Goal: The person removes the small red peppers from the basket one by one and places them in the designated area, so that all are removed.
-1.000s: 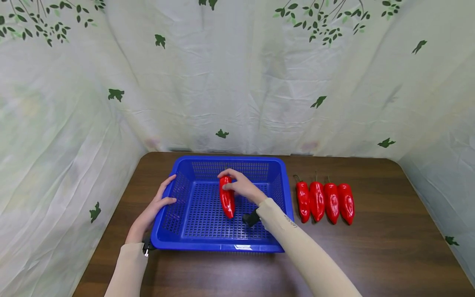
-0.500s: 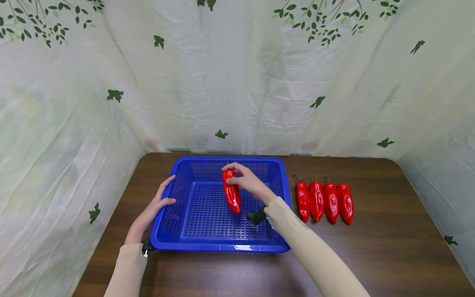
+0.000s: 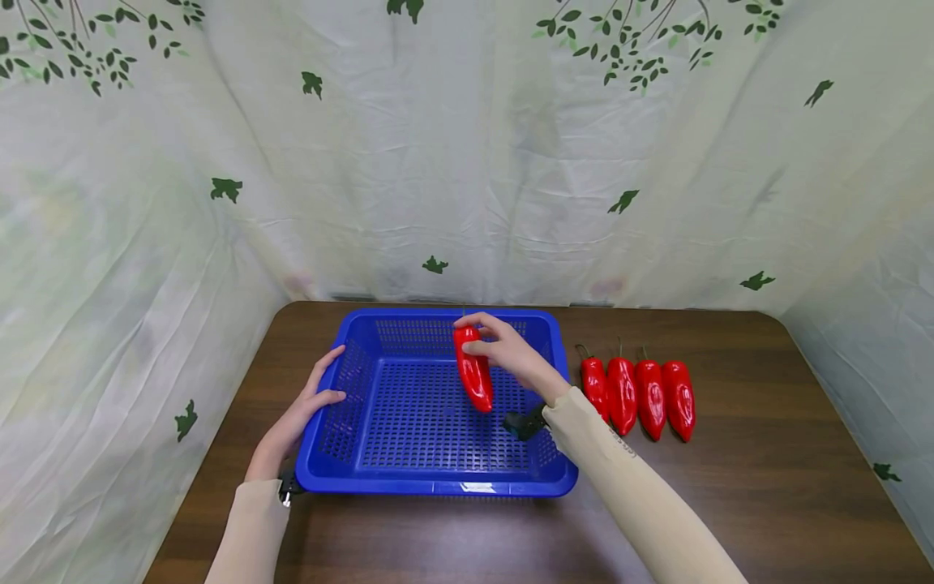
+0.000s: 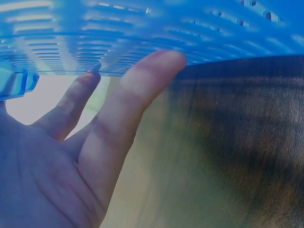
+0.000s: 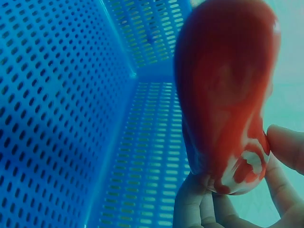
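My right hand [image 3: 507, 347] pinches a glossy red chili pepper [image 3: 473, 373] near its stem end, with the tip pointing down. The pepper is held over the right half of a blue perforated plastic basket [image 3: 438, 487]. In the right wrist view, thumb and fingertips press the red chili pepper [image 5: 223, 90] from opposite sides. My left hand [image 3: 302, 410] rests against the basket's left rim, thumb and fingers spread apart. The left wrist view shows that hand [image 4: 52, 175] with its fingers fairly straight against the basket's slotted wall [image 4: 142, 28].
Several red peppers [image 3: 651, 397] lie in a row on the brown wooden table [image 3: 773, 454], right of the basket. My right sleeve partly covers the leftmost one. A pale leaf-patterned curtain [image 3: 467, 162] hangs behind the table and along both sides.
My right hand has carried the red chili pepper up and to the right over the basket. The left hand stays at the left rim.
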`<state>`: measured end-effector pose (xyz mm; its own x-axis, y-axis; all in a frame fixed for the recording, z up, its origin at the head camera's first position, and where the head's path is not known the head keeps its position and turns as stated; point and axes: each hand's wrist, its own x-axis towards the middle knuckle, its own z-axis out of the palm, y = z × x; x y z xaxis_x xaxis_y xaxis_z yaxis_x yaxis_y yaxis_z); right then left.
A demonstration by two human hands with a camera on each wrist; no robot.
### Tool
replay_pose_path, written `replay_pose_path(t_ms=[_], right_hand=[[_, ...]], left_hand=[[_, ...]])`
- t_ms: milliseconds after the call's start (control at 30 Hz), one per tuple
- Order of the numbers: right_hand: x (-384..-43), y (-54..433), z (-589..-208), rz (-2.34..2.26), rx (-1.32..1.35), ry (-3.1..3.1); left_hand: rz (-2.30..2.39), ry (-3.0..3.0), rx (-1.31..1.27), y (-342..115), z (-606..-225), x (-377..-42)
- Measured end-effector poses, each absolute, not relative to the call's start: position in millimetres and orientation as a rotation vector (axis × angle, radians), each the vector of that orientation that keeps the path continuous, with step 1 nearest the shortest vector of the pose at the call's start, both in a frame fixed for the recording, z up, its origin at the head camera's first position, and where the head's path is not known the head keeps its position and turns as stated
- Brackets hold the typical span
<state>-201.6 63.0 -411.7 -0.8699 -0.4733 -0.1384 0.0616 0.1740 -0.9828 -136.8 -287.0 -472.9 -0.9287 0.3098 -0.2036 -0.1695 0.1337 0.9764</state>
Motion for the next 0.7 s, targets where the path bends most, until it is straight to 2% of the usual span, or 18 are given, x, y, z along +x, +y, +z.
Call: replay_pose_path(t_ms=[700], right_hand=[[-198, 126, -399, -1.796, -0.380, 2.022]], left_hand=[[1.845, 2.066, 0.122, -286, -471, -138]])
